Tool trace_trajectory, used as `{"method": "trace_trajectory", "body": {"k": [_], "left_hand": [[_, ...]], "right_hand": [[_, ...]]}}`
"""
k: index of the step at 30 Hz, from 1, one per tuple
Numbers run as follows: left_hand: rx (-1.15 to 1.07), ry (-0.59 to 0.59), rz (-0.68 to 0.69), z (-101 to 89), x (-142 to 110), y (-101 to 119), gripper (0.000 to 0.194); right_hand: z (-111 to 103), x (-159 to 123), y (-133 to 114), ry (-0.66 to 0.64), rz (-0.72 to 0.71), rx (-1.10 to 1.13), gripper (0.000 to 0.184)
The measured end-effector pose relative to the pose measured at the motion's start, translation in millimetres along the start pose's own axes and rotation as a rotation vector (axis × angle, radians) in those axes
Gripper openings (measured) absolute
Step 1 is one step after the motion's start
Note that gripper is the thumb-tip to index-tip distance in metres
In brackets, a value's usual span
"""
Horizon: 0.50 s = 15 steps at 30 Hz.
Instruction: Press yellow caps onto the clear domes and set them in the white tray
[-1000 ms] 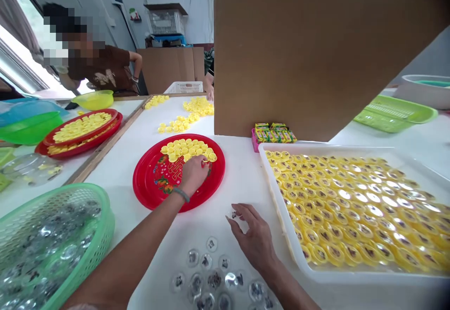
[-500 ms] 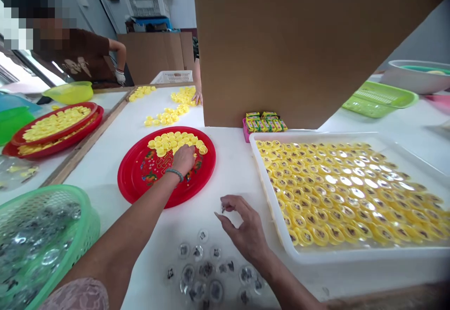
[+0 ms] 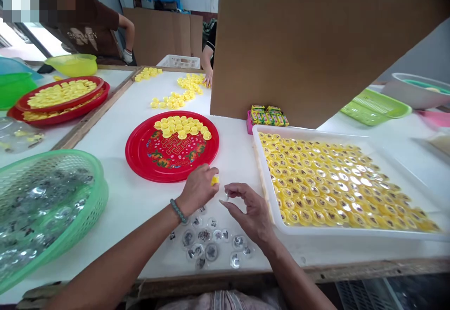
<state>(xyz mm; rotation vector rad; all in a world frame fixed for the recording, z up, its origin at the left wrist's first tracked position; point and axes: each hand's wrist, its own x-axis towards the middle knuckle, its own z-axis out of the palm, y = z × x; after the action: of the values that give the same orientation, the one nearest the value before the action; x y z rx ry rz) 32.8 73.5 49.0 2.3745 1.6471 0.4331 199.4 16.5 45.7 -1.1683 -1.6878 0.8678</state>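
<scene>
My left hand point(image 3: 200, 184) is closed on a small round yellow cap point(image 3: 214, 180), between the red tray and my right hand. Thumb and fingertips of my right hand point(image 3: 249, 207) pinch a small clear plastic disc point(image 3: 227, 195), tilted on edge. The hands are close but apart. More yellow caps point(image 3: 182, 134) sit along the far side of the red round tray point(image 3: 140, 169). Loose clear discs with dark printed pictures point(image 3: 211, 252) lie on the white table below my hands. To the right, a white tray point(image 3: 267, 193) bears rows of yellow caps fitted with printed discs point(image 3: 316, 183).
A green basket point(image 3: 100, 193) of clear discs stands at left. Beyond it are stacked red trays point(image 3: 101, 101) of yellow caps. A cardboard panel point(image 3: 281, 43) rises behind small packets point(image 3: 269, 117). Another person's hand point(image 3: 208, 77) touches yellow caps at the back; a person in brown point(image 3: 87, 29) stands far left.
My left hand has come back from the red tray toward my right hand, carrying a yellow cap. My right hand still pinches the clear disc. The camera view has tipped downward.
</scene>
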Motion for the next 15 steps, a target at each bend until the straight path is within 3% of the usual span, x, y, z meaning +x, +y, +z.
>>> {"method": "trace_trajectory", "body": {"k": [5,12,15], "left_hand": [[-0.036,-0.103,-0.207,26.1,-18.3,7.0,0.016],[-0.252,-0.137,-0.405,21.0,-26.9,3.8,0.027],[-0.428,-0.153,-0.480,21.9,-30.6,-1.7,0.024]], "right_hand": [[-0.4,-6.7,-1.9,-0.027,-0.050,-0.095,0.026],[1.2,-3.0,-5.8,-0.119,-0.245,-0.282,0.026],[3.3,0.5,-1.7,-0.105,-0.180,-0.362,0.025]]}}
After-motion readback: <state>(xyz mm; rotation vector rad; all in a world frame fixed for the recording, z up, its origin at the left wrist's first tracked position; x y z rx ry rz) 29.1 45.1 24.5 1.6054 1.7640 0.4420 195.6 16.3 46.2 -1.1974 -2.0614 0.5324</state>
